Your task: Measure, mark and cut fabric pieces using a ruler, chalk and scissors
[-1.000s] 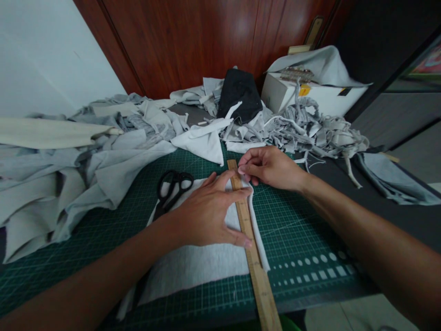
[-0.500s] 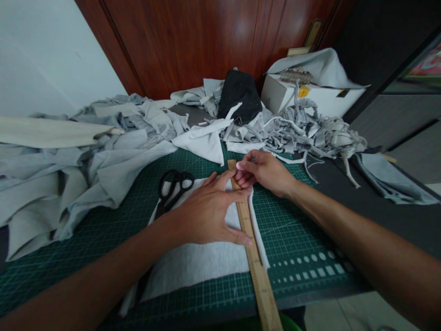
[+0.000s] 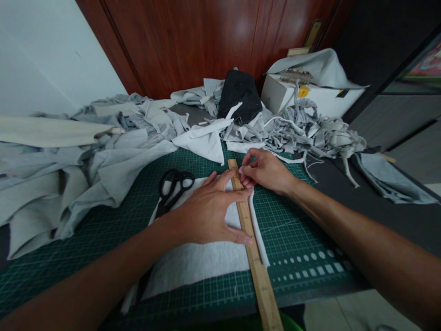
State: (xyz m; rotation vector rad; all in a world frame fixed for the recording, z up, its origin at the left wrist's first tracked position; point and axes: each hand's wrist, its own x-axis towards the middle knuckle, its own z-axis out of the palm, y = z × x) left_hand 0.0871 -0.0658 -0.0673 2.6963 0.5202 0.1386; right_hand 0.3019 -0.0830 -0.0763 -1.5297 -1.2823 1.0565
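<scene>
My left hand point(image 3: 215, 209) lies spread across a wooden ruler point(image 3: 255, 257) and the light grey fabric piece point(image 3: 203, 266) beneath it, pressing both down. Along the ruler's right side shows a narrow strip of the same fabric, its edge looking folded or rolled. My right hand point(image 3: 263, 172) is closed, thumb against curled fingers, by the ruler's far end and the fabric's far right corner. Whatever its fingertips pinch is hidden. Black scissors point(image 3: 170, 191) rest on the fabric's left part, their blades partly under my left forearm.
A green cutting mat point(image 3: 292, 225) covers the table. Heaped grey fabric point(image 3: 113, 161) lies at left, tangled fabric strips point(image 3: 310, 124) at back right. Behind stand a black cloth item point(image 3: 240, 96) and a white box point(image 3: 317, 99). The table's front edge is close.
My right hand has shifted slightly right, away from my left index fingertip, its fingers still bent. My left hand, the ruler and the fabric have hardly moved.
</scene>
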